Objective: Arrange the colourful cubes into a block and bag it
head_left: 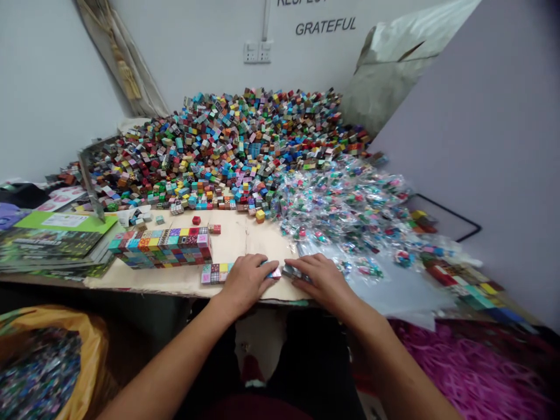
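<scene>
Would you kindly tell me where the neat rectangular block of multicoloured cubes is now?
Head view: the rectangular block of multicoloured cubes sits on the brown cardboard sheet, left of the left hand, beside the green printed leaflets.

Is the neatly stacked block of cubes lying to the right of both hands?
No, the stacked block lies on the cardboard, left of the left hand and farther from the right hand.

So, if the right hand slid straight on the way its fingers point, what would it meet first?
The right hand points toward the person's left. First come the small cubes at its fingertips, which it seems to touch; just beyond them is the left hand. Depth is unclear.
</scene>
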The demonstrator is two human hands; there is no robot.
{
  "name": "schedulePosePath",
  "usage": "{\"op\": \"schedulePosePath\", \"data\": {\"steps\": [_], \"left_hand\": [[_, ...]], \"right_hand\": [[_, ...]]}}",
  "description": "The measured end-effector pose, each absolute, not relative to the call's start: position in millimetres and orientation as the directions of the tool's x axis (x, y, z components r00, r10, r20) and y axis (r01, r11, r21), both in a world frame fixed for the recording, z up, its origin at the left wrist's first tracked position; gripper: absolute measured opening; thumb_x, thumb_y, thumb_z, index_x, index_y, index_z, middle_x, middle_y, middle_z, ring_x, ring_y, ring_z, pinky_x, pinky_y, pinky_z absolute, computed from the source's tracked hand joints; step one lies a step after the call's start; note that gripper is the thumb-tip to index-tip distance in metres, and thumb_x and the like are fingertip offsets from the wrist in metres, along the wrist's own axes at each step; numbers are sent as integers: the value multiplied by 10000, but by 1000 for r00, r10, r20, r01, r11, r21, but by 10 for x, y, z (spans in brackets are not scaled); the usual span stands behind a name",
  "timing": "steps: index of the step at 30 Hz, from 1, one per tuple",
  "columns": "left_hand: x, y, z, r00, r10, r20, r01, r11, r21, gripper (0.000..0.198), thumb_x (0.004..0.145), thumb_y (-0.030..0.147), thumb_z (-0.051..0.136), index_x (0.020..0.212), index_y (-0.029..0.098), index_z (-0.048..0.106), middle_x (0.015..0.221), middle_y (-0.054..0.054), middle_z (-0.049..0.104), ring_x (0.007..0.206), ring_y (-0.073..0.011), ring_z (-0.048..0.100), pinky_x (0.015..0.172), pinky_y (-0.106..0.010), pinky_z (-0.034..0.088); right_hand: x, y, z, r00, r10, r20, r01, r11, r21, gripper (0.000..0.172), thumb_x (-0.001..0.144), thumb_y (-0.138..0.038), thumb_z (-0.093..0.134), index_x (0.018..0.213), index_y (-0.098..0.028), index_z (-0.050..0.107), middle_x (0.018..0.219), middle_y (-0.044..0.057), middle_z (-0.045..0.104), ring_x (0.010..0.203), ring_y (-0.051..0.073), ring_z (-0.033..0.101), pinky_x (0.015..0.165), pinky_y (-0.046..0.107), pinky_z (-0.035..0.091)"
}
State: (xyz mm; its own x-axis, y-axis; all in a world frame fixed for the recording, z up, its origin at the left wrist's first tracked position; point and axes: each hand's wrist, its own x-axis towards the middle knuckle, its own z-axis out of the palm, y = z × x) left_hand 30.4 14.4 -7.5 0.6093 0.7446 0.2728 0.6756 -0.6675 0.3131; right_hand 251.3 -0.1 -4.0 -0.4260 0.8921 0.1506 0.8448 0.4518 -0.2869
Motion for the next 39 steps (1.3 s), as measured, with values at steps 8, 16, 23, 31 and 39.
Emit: {"op": "schedulePosePath", "data": {"steps": [8, 16, 23, 31, 39], "left_hand": [[270, 141, -74, 613, 742, 269, 665, -670, 330, 337, 876, 332, 560, 1194, 221, 545, 1138, -79, 616, 1033, -221, 578, 850, -369, 472], [272, 137, -62, 601, 761, 244, 680, -648, 343, 345, 856, 315, 590, 1182, 216, 534, 1146, -66, 615, 1035, -228, 573, 855, -370, 463], [265, 145, -54, 614, 754, 232, 668, -653, 355, 326, 859, 318, 585, 1169, 227, 535, 1109, -67, 620, 1043, -222, 570, 853, -367, 461], [273, 153, -39, 616, 760, 209, 671, -644, 368, 304, 845, 313, 605, 1124, 213, 540, 1101, -51, 639, 1022, -222, 581, 849, -360, 453], [288, 166, -41, 612, 768, 188, 681, -632, 369, 349, 822, 305, 633, 1137, 196, 527, 1085, -65, 645, 1040, -231, 581, 874, -377, 463]], "right_hand": [[2297, -57, -32, -306, 935, 178, 776, 353, -522, 498, 794, -179, 559, 1286, -219, 499, 1021, 65, 615, 829, 193, 589, 747, 300, 477], [2230, -45, -60, -265, 956, 127, 803, 291, -519, 361, 801, -121, 487, 1142, -198, 572, 975, 67, 592, 833, 187, 588, 710, 271, 464], [2241, 52, 19, -353, 928, 119, 693, 345, -633, 240, 760, -152, 548, 993, -202, 578, 973, 42, 596, 771, 159, 576, 700, 262, 459], [2201, 79, -26, -370, 917, 150, 703, 382, -600, 361, 778, -258, 602, 1130, -186, 567, 1091, 86, 623, 975, 240, 573, 842, 354, 432], [2181, 128, 9, -421, 896, 142, 677, 415, -608, 375, 739, -184, 620, 1110, -174, 567, 1106, 79, 611, 997, 236, 553, 853, 351, 428]]}}
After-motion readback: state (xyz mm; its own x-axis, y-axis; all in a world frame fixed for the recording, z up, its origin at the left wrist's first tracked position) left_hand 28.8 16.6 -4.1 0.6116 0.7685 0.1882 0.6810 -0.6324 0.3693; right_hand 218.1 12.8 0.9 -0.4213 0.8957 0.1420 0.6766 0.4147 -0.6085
